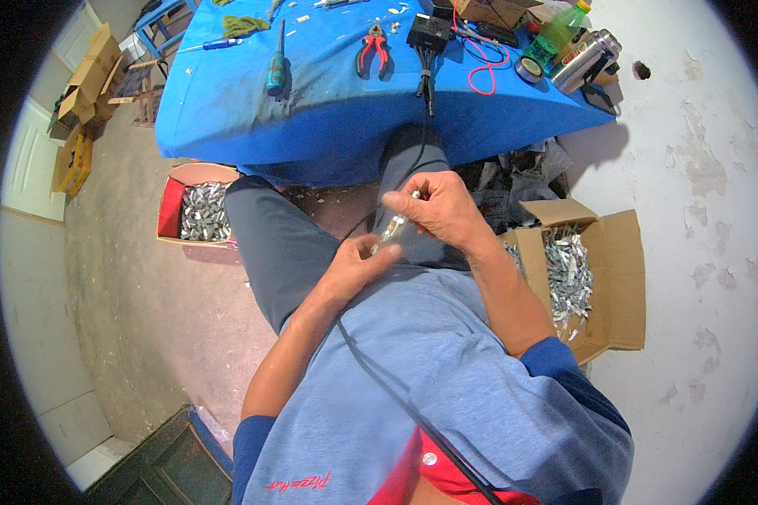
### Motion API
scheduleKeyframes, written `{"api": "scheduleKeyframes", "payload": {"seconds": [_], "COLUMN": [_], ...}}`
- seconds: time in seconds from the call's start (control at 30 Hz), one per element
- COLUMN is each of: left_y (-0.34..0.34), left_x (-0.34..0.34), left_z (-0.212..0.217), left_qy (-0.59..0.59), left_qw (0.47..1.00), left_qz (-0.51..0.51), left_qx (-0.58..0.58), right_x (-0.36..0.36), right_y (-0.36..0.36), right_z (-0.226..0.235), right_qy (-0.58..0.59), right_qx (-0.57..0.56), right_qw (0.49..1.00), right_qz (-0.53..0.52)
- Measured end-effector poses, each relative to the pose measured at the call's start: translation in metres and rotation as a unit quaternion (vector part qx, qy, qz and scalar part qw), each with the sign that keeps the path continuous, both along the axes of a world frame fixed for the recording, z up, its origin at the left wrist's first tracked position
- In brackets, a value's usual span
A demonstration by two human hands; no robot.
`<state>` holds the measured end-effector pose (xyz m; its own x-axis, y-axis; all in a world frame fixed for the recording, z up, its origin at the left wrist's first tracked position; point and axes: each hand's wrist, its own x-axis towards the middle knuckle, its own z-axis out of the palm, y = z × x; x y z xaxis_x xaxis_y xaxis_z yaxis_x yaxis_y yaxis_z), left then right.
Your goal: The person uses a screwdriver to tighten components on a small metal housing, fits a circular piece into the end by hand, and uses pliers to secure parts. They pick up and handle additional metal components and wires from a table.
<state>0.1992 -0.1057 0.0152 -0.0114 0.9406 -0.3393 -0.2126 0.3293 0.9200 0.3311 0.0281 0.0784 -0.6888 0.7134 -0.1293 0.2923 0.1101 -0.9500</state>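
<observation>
Above my lap, a small slim metal part (393, 225) with whitish and brassy bits spans the gap between my two hands. My right hand (446, 209) pinches its upper end between thumb and fingers. At the lower end, the fingers of my left hand (362, 265) close around it, slightly blurred. Its exact kind is too small to make out. Similar-looking silvery metal pieces (205, 212) fill a red-sided box (170, 206) to the left of my knees. More metal pieces (568, 273) lie in an open cardboard box (621, 282) by my right arm.
A blue-covered table (328, 118) stands ahead, bearing a screwdriver (275, 71), red-handled pliers (373, 52), a black device (429, 34), a green bottle (557, 40) and a steel flask (585, 61). A black cable (370, 362) runs across my shirt. A peeling wall rises at right.
</observation>
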Motion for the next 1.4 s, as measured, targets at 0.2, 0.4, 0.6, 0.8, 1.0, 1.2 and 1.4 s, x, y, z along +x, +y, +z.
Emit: {"api": "scheduleKeyframes", "payload": {"seconds": [0.2, 0.4, 0.6, 0.8, 1.0, 1.2, 1.4], "left_y": [0.004, 0.005, 0.001, 0.000, 0.004, 0.009, 0.008], "left_x": [0.004, 0.007, 0.000, -0.001, 0.002, 0.005, 0.005], "left_z": [-0.006, -0.003, -0.012, -0.007, 0.000, -0.015, -0.011], "left_qy": [0.089, 0.004, -0.018, -0.002, 0.013, 0.111, 0.079], "left_qw": [0.995, 1.000, 0.999, 1.000, 0.998, 0.991, 0.995], "left_qz": [-0.015, 0.012, -0.025, -0.022, -0.042, -0.065, -0.002], "left_qx": [0.043, 0.015, -0.011, -0.009, -0.038, -0.023, -0.059], "right_x": [-0.003, -0.006, -0.008, 0.001, 0.001, -0.007, 0.000], "right_y": [-0.001, 0.006, 0.007, 0.020, 0.016, 0.016, 0.017], "right_z": [-0.004, -0.009, 0.011, 0.010, 0.010, 0.014, -0.005], "right_qy": [-0.037, -0.048, 0.022, -0.098, -0.091, -0.025, -0.051], "right_qx": [-0.011, 0.140, 0.547, 0.525, 0.593, 0.665, 0.625], "right_qw": [0.999, 0.989, 0.804, 0.756, 0.708, 0.643, 0.690], "right_qz": [0.029, 0.029, 0.232, 0.378, 0.372, 0.380, 0.362]}}
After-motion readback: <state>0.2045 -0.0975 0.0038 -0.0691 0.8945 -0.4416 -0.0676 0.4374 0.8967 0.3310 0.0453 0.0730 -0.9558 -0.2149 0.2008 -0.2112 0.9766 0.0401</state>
